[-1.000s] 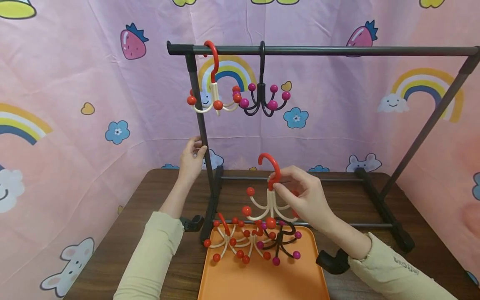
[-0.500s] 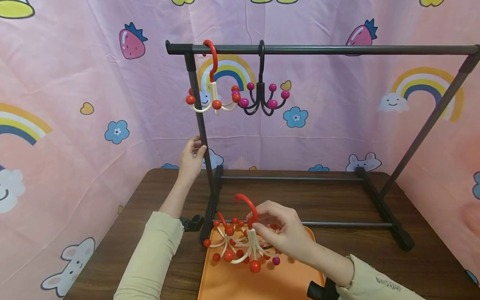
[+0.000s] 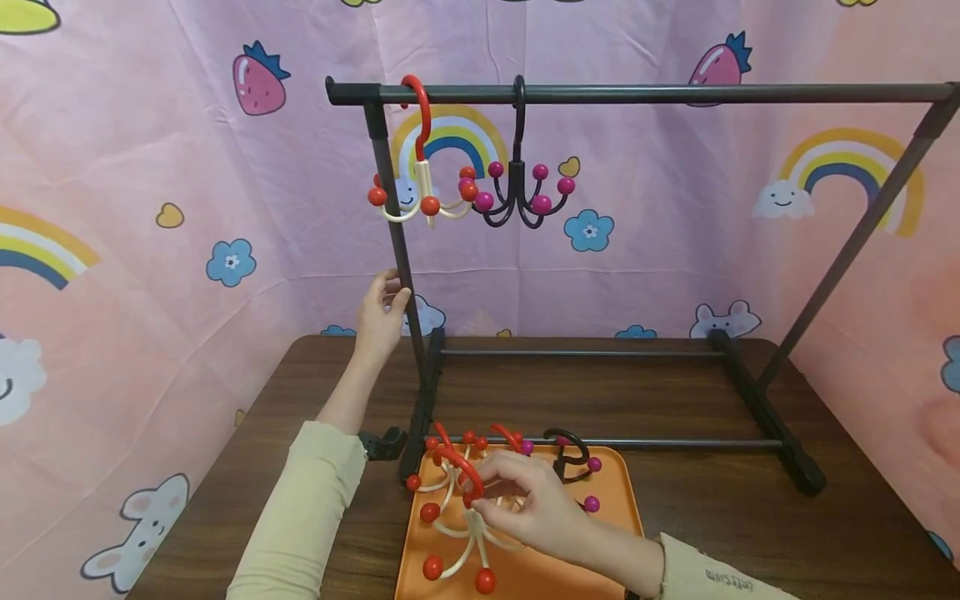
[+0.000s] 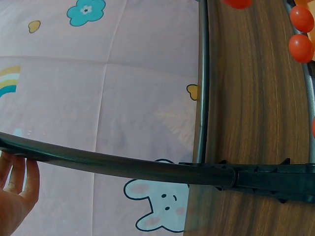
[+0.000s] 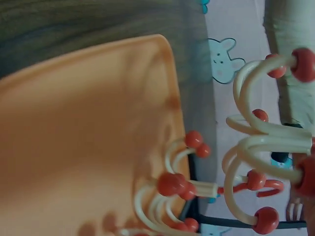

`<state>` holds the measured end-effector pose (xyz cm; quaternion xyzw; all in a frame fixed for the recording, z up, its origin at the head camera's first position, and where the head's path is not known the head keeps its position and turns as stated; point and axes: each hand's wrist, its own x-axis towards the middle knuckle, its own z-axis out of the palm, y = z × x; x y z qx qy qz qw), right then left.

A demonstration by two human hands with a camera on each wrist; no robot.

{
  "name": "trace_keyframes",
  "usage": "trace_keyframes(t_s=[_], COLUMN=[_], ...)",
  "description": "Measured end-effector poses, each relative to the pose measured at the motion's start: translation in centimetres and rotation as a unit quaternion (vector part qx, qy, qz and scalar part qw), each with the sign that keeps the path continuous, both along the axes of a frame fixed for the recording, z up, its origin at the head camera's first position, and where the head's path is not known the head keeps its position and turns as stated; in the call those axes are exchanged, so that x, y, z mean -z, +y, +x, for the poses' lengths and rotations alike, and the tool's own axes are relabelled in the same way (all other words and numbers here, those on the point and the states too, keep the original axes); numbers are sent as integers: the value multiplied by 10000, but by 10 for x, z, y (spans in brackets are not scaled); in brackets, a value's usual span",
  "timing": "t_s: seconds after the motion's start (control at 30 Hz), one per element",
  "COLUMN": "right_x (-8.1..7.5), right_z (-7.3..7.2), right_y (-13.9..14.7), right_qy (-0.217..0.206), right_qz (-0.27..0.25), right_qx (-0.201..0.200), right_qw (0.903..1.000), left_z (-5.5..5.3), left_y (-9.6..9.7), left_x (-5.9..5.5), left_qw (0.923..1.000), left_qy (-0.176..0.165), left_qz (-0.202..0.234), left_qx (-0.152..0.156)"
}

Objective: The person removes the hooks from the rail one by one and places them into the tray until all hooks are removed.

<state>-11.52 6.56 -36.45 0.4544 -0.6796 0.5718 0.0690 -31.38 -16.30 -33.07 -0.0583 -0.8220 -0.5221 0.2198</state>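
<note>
In the head view my right hand (image 3: 536,510) pinches the red hook of a cream octopus-style hanger (image 3: 474,529) with red ball tips, held over the orange tray (image 3: 628,492). The right wrist view shows this hanger's arms (image 5: 275,135) close up, above the tray's corner. My left hand (image 3: 380,321) holds the dark left post (image 3: 399,242) of the rack, thumb in front; in the left wrist view fingers (image 4: 32,182) meet the post's edge. Behind the held hanger, more red-hooked hangers and a black hanger (image 3: 573,450) with magenta balls lie in the tray, partly hidden.
From the rack's top bar (image 3: 675,93) hang a cream hanger (image 3: 423,171) with a red hook and a black hanger (image 3: 517,179) with magenta balls. The rack's feet (image 3: 765,408) stand on the brown wooden table (image 3: 750,525). A patterned cloth (image 3: 637,275) surrounds it.
My right hand has carried the cream hanger down and to the left, from in front of the rack's lower bars to over the tray. My left hand stays at the post.
</note>
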Motion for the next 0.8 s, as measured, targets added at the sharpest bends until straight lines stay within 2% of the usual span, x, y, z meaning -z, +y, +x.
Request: trace_keyframes(t_s=[0.1, 0.3, 0.43, 0.5, 0.73, 0.8], right_x=[12, 49, 69, 75, 81, 90], right_z=[-1, -12, -17, -18, -11, -12], right_y=[-5, -14, -21, -24, -27, -27], right_qy=[-82, -639, -666, -638, -706, -767], right_qz=[49, 95, 143, 178, 415, 393], right_qx=[-44, -185, -145, -141, 11, 9], right_qw=[9999, 9977, 9976, 9977, 9966, 9963], left_z=[0, 1, 1, 1, 0, 0], left_y=[0, 0, 0, 0, -1, -1], left_x=[0, -1, -1, -1, 0, 1], left_qw=[10000, 10000, 10000, 10000, 9999, 9999], left_qy=[-2, 17, 49, 74, 129, 129], left_qz=[-14, -17, -28, -28, -39, -47], left_qx=[6, 12, 20, 36, 41, 39])
